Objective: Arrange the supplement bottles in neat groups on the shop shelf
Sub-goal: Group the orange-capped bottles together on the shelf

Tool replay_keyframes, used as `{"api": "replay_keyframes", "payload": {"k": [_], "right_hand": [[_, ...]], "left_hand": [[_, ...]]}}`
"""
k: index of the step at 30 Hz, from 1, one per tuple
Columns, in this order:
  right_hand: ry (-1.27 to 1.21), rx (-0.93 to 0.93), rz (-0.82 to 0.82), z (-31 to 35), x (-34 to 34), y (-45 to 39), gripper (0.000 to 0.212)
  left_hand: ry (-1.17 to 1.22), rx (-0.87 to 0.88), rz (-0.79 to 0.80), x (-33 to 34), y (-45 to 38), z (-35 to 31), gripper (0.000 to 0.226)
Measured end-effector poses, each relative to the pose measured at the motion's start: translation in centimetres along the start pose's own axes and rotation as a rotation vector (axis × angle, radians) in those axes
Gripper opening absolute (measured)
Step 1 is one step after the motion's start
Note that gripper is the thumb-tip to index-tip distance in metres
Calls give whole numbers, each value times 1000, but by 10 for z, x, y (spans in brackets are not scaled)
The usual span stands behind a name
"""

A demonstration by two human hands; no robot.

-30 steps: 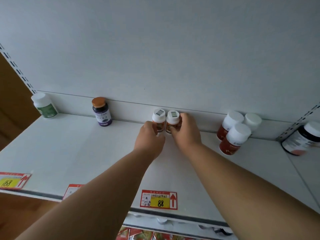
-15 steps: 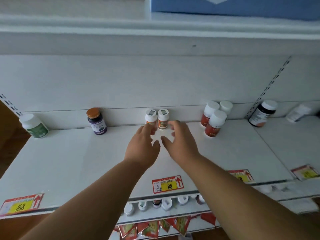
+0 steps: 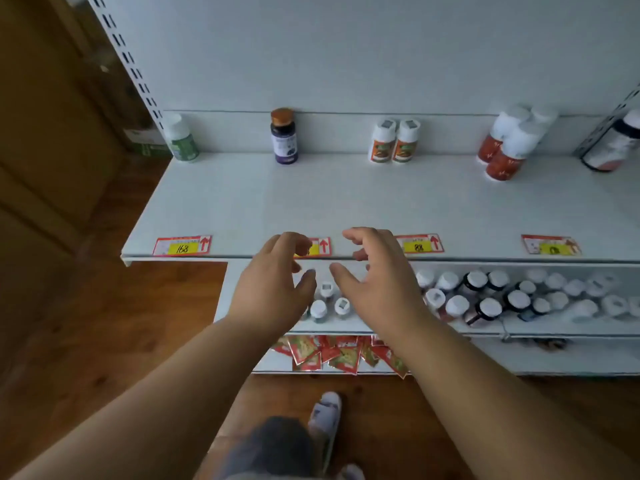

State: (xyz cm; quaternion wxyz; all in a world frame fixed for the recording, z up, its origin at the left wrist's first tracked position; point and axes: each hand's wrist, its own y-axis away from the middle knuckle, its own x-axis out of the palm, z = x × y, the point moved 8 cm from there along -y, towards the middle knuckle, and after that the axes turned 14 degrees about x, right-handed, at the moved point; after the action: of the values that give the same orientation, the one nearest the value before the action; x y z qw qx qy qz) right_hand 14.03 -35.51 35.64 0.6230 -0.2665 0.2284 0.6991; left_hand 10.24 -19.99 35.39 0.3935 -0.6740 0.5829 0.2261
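Observation:
Two white bottles with orange labels (image 3: 394, 142) stand side by side against the back wall of the white shelf (image 3: 311, 202). A dark purple bottle with a copper cap (image 3: 284, 136) stands left of them, and a green-labelled white bottle (image 3: 181, 138) sits at the far left. Red bottles with white caps (image 3: 507, 147) cluster at the right. My left hand (image 3: 273, 289) and my right hand (image 3: 377, 285) hover in front of the shelf's front edge, over the lower shelf, fingers loosely curled and holding nothing.
Several white-capped bottles (image 3: 485, 299) crowd the lower shelf. Price tags (image 3: 181, 245) line the upper shelf's front edge. Red packets (image 3: 339, 355) lie below. A dark bottle (image 3: 613, 147) leans at the far right. Wooden floor and my shoe (image 3: 325, 414) are underneath.
Both hands let go of the two orange-labelled bottles and drew back from the shelf's rear to its front edge. The view tilted downward, revealing the lower shelf and floor.

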Motion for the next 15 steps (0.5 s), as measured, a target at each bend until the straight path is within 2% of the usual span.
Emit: {"api": "replay_keyframes", "payload": {"k": [9, 15], "right_hand": [[121, 129, 120, 1, 94, 67, 33], [132, 349, 134, -16, 191, 79, 36]], "left_hand": [[39, -46, 184, 3, 78, 91, 30], [28, -59, 381, 17, 94, 185, 34]]}}
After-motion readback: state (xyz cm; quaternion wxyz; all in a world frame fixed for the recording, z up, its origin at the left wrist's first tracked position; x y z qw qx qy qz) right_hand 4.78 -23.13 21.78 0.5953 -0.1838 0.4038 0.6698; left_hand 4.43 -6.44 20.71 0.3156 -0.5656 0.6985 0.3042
